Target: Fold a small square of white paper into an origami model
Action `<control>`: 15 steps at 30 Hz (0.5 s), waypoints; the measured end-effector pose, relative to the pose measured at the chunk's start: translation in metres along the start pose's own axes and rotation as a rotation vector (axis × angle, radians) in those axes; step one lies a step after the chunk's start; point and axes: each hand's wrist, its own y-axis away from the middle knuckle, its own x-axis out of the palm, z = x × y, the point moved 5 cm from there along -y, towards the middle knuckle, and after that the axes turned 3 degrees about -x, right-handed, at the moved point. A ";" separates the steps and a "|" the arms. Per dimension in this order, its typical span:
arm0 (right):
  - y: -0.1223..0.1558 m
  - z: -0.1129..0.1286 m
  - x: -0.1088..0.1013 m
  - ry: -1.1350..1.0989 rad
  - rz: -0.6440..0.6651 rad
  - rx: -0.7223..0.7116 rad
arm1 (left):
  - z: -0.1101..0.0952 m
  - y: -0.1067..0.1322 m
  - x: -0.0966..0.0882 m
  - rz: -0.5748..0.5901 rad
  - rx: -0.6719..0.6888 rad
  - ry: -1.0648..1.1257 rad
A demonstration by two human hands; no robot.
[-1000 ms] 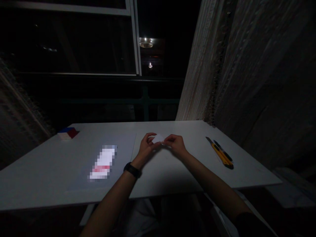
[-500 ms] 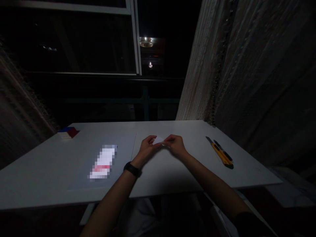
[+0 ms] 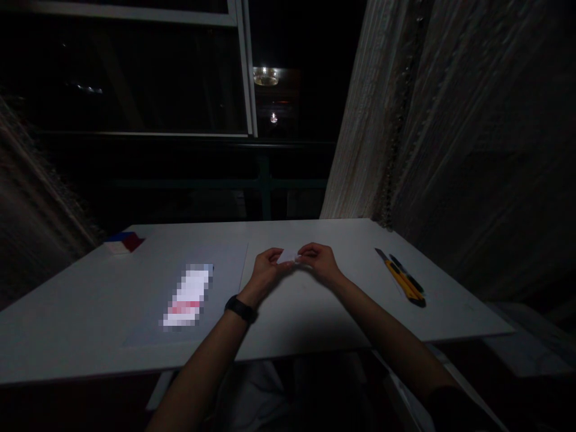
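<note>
A small piece of white paper [image 3: 287, 256] is held between my two hands, just above the white table [image 3: 333, 324]. My left hand [image 3: 266, 268], with a dark band on its wrist, pinches the paper's left and near side between thumb and fingers. Thumb and fingertips of my right hand [image 3: 318, 261] are closed on its right edge. The fingertips of both hands nearly meet at the near edge. Dim light hides the fine shape of the paper and any folds in it.
Left of my hands a lit phone [image 3: 188, 297], its screen blurred out, lies on a large pale sheet [image 3: 148, 336]. A puzzle cube [image 3: 123, 242] sits at the far left. To the right lie a yellow utility knife [image 3: 400, 278] with its blade out and a dark pen [image 3: 405, 271].
The paper's raised peak looks lower and flatter between my fingers. My right fingertips have shifted slightly along its right edge; both arms stay nearly in place.
</note>
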 end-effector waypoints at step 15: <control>-0.001 -0.007 -0.003 0.029 -0.100 0.058 | -0.003 0.003 0.005 0.026 0.085 -0.181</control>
